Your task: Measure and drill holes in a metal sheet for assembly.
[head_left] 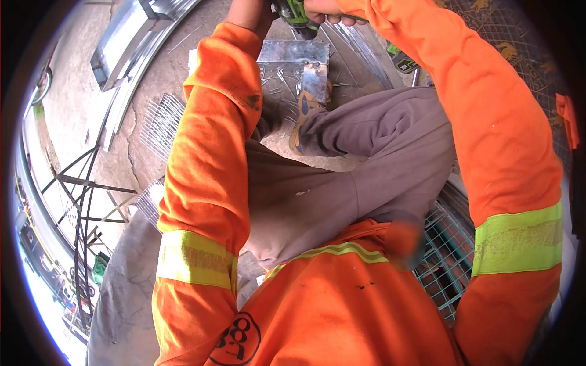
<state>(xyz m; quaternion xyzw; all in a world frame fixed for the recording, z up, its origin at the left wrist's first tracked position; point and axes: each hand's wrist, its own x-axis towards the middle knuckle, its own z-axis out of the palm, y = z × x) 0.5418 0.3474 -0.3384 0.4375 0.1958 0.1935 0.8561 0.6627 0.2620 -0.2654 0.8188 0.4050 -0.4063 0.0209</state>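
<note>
A green and black power drill [295,17] is at the top edge, its upper part cut off and its black chuck pointing down. My right hand [329,11] is closed, its fingers wrapped around the dark handle of the drill. Close beside the drill on the other side is my left hand [249,13]; its fingers are mostly hidden beyond the picture edge. Below the drill lies a shiny sheet-metal piece [293,51]. A bent metal plate [315,80] runs from it toward the toe of my boot [305,116].
Loose thin metal rods [284,79] lie around the sheet metal. A second green and black tool [403,62] rests to the right. Wire mesh [163,122], long metal profiles [125,79] and a dark metal frame [85,183] are at left. Green grid mesh [442,244] is beside my right hip.
</note>
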